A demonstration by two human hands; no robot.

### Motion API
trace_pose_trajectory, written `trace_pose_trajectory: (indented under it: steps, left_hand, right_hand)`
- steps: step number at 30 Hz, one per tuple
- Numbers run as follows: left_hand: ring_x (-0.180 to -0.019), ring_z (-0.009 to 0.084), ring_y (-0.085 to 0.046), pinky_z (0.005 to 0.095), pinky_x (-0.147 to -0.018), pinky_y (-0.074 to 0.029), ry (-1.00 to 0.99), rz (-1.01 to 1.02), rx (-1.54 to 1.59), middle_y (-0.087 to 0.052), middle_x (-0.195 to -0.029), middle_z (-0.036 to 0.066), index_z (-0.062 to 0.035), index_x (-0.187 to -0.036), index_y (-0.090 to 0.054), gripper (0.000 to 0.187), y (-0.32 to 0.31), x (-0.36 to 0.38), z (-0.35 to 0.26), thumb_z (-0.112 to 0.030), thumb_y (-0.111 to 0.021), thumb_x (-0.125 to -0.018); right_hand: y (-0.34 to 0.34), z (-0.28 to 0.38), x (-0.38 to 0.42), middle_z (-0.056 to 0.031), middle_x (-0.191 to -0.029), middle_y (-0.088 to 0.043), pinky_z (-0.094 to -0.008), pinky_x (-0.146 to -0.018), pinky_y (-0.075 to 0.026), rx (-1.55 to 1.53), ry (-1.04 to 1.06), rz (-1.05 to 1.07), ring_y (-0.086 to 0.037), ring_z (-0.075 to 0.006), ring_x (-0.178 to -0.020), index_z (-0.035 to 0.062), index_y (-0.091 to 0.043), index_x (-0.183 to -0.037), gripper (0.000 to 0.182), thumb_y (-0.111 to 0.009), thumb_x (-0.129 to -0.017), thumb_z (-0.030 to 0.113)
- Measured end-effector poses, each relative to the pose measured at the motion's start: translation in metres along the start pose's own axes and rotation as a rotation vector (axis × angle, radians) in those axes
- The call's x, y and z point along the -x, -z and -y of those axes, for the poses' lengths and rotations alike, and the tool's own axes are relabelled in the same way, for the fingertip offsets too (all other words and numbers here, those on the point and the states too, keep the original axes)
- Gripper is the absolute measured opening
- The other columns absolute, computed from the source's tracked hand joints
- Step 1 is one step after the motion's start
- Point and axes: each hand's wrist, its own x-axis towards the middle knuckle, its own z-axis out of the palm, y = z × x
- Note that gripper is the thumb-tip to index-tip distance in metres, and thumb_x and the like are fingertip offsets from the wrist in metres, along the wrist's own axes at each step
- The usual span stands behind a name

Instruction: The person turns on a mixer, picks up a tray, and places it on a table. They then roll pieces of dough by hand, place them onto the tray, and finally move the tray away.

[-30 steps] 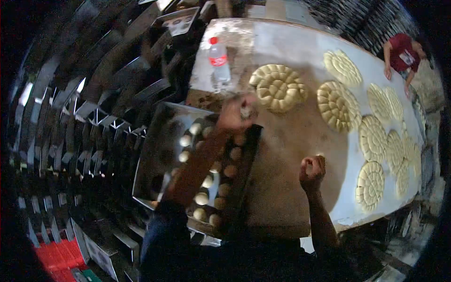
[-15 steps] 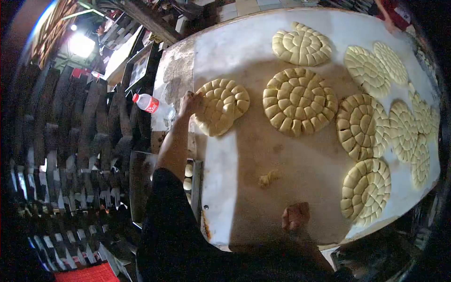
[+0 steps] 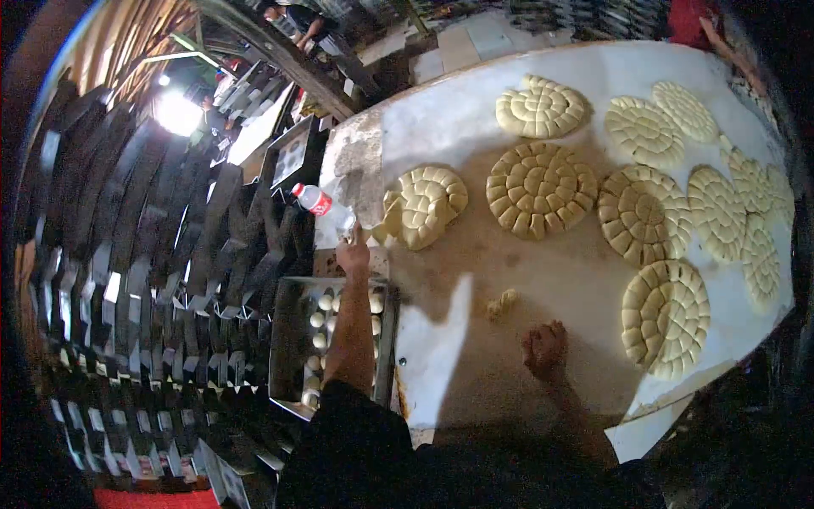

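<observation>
My left hand (image 3: 354,253) is at the table's left edge, just below the base of a clear bottle (image 3: 326,206) with a red label and cap. Its fingers are bent together; what they hold, if anything, is too small to tell. Right of it lies a round dough piece (image 3: 428,206) cut into segments, a flap reaching out on its left. My right hand (image 3: 544,346) is curled closed over the table near a small dough scrap (image 3: 502,304), its inside hidden. A larger segmented dough round (image 3: 541,190) lies beyond.
Several more scored dough rounds (image 3: 666,318) spread over the right and far table (image 3: 441,102). A tray (image 3: 278,352) of small dough balls stands at the left edge. Dark stacked racks fill the left. Another person's arm (image 3: 736,58) shows at the far right; people are in the background.
My left hand has left the rim of the left dough round and moved down toward the bottle's base. My right hand has risen slightly. The view has shifted, showing more of the tray of dough balls.
</observation>
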Motion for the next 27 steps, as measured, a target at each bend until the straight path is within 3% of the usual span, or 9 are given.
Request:
trace_pose_trajectory:
  steps: [4,9,11,13,16,17,21,25,27]
  left_hand:
    - [-0.078,0.0197,-0.061,0.0348,-0.073,-0.047,-0.254,-0.107,0.463,-0.069,-0.085,0.012,-0.0001,-0.097,-0.069,0.05,0.057,0.097,-0.005,-0.048,-0.062,-0.088]
    - [-0.113,0.026,-0.05,0.0383,-0.099,-0.037,-0.25,0.949,1.265,-0.056,-0.12,0.01,-0.0013,-0.121,-0.055,0.038,-0.057,0.123,0.192,-0.031,-0.051,-0.096]
    - [-0.11,0.024,-0.05,0.0341,-0.099,-0.036,-0.475,0.873,0.422,-0.056,-0.118,0.012,-0.0066,-0.123,-0.054,0.036,-0.044,0.234,0.157,-0.025,-0.057,-0.093]
    - [-0.077,0.025,-0.054,0.0369,-0.071,-0.047,-1.207,0.394,0.347,-0.057,-0.097,0.015,-0.0081,-0.115,-0.058,0.032,0.042,0.297,0.075,-0.027,-0.063,-0.09]
    - [-0.091,0.0159,-0.056,0.0309,-0.077,-0.047,-0.552,0.597,0.409,-0.057,-0.099,0.008,-0.0096,-0.117,-0.058,0.034,0.089,0.323,0.061,-0.021,-0.066,-0.086]
    - [-0.091,0.0159,-0.056,0.0309,-0.077,-0.047,-0.544,0.593,0.415,-0.057,-0.099,0.008,-0.0096,-0.117,-0.058,0.034,0.092,0.316,0.066,-0.021,-0.066,-0.086]
    - [-0.077,0.0145,-0.055,0.0275,-0.07,-0.046,-0.698,0.32,0.514,-0.057,-0.086,0.004,-0.0069,-0.11,-0.059,0.036,0.087,0.243,0.057,-0.001,-0.065,-0.075]
    - [-0.084,0.0203,-0.064,0.0338,-0.07,-0.05,-0.639,0.124,0.538,-0.064,-0.083,0.01,-0.0055,-0.099,-0.059,0.032,0.01,0.105,0.006,-0.006,-0.068,-0.068]
    - [-0.092,0.0239,-0.062,0.0352,-0.072,-0.051,-0.482,0.014,0.232,-0.061,-0.095,0.013,-0.0067,-0.111,-0.054,0.045,-0.017,0.038,-0.007,-0.012,-0.069,-0.069]
  right_hand:
    - [-0.031,-0.009,0.033,-0.0116,-0.089,-0.062,-0.0368,-0.078,-0.049,-0.562,-0.415,0.172,-0.06,-0.0245,-0.084,0.0035,-0.061,-0.097,0.026,-0.059,-0.088,0.028]
    - [0.031,0.103,-0.027,-0.0064,-0.094,-0.062,-0.0337,-0.075,-0.05,-1.319,-0.849,0.274,-0.06,-0.0157,-0.083,0.0024,-0.055,-0.119,0.041,-0.051,-0.097,0.036]
    - [0.062,0.165,-0.04,-0.0048,-0.089,-0.061,-0.0331,-0.074,-0.051,-1.694,-0.904,0.103,-0.06,-0.0145,-0.081,0.0018,-0.054,-0.118,0.039,-0.052,-0.096,0.033]
    - [0.059,0.148,-0.012,-0.0059,-0.091,-0.061,-0.033,-0.073,-0.051,-1.363,-0.839,0.2,-0.059,-0.0149,-0.08,0.001,-0.053,-0.118,0.041,-0.051,-0.097,0.035]
    - [0.055,0.08,0.034,-0.0096,-0.099,-0.057,-0.0312,-0.067,-0.05,-0.726,-0.862,0.228,-0.058,-0.0146,-0.076,-0.0002,-0.05,-0.117,0.047,-0.045,-0.097,0.042]
    - [0.059,0.054,0.052,-0.009,-0.097,-0.055,-0.0321,-0.066,-0.049,-0.822,-1.005,0.107,-0.057,-0.0147,-0.077,0.0004,-0.051,-0.115,0.044,-0.046,-0.097,0.041]
    - [0.046,-0.049,0.111,-0.008,-0.097,-0.052,-0.0361,-0.073,-0.048,-0.35,-0.434,0.065,-0.053,-0.0186,-0.086,0.0022,-0.051,-0.111,0.038,-0.051,-0.094,0.036]
    - [0.052,0.011,0.065,-0.011,-0.098,-0.051,-0.0363,-0.077,-0.044,-0.321,-0.348,-0.118,-0.051,-0.0244,-0.084,0.0006,-0.049,-0.11,0.033,-0.06,-0.089,0.024]
    - [0.051,0.009,0.069,-0.0144,-0.096,-0.051,-0.0354,-0.079,-0.044,-0.321,-0.567,0.16,-0.052,-0.0256,-0.084,0.0,-0.049,-0.111,0.03,-0.061,-0.089,0.018]
